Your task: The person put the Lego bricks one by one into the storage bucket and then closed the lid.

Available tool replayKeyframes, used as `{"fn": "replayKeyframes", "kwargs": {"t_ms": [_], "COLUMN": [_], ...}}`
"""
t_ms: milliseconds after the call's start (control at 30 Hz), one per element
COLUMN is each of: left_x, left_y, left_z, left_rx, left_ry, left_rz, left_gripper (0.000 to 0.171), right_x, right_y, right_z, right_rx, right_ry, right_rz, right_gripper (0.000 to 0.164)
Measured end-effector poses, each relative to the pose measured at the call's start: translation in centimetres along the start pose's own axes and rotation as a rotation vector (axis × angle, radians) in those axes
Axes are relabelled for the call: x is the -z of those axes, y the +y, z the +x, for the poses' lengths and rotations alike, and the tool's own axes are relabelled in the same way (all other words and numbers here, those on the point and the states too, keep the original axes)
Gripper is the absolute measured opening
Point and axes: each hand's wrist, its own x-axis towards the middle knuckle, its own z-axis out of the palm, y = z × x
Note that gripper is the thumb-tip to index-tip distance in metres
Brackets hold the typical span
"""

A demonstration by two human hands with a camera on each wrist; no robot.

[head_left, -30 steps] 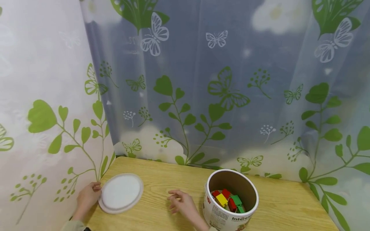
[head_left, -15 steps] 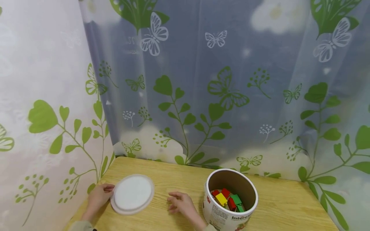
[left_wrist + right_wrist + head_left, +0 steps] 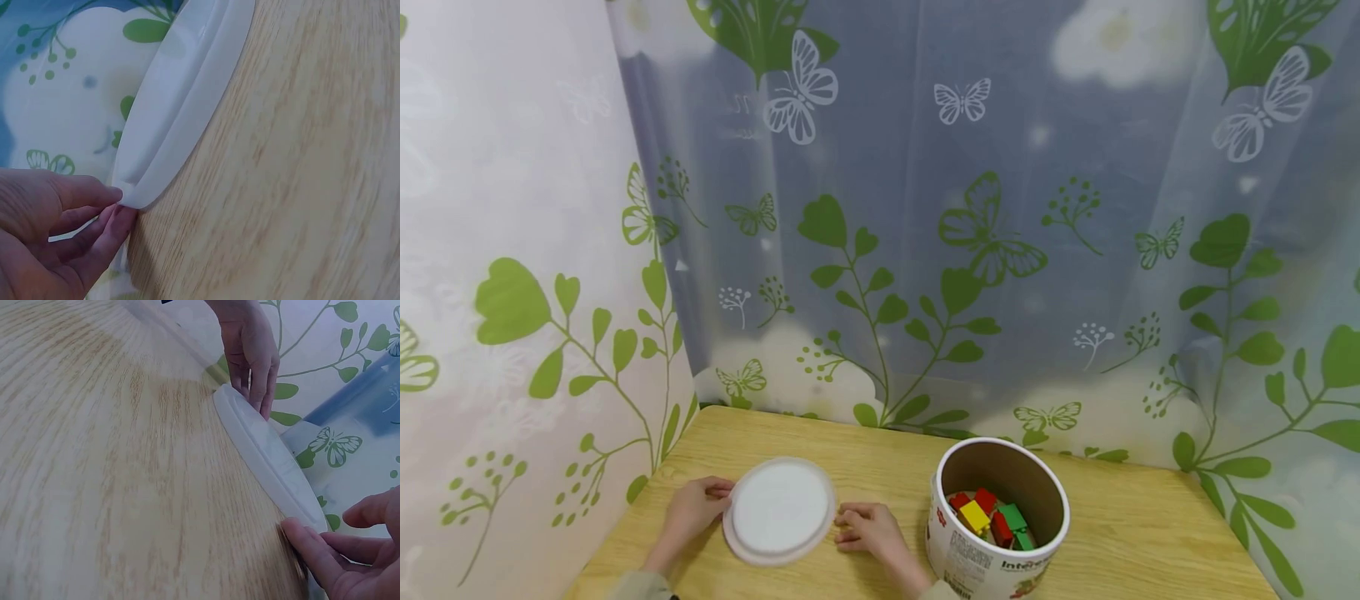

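Observation:
A round white translucent lid [image 3: 782, 507] is on the table between the two hands. My left hand [image 3: 694, 512] pinches the lid's left edge, thumb on top and fingers beneath, as the left wrist view shows. On the opposite side is my right hand [image 3: 876, 533], its fingertips [image 3: 294, 526] at the lid's near edge. In the right wrist view the right thumb stands apart, above the rim. To the right of that hand stands a white cylindrical tub [image 3: 951, 542] without a cover, holding several red, yellow and green toy blocks [image 3: 976, 517].
The wooden table [image 3: 1120, 533] meets a patterned curtain [image 3: 880, 250] with butterflies and leaves at the back. Another pale printed sheet [image 3: 535, 250] borders the left side. The tub stands close beside the right forearm.
My left hand has moved right, bringing the lid with it from the table's left side to the right hand. The right hand and the tub have stayed nearly in place.

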Motion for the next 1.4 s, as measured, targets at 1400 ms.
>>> {"fn": "replayKeyframes", "kwargs": {"t_ms": [1400], "left_x": [3.7], "left_y": [7.8], "left_z": [-0.7], "left_rx": [0.022], "left_ry": [-0.039], "left_rz": [-0.393], "left_gripper": [0.027], "right_x": [0.7], "right_y": [-5.1], "right_z": [-3.3], "right_rx": [0.165], "right_ry": [0.162], "right_rz": [0.255], "right_gripper": [0.04]}}
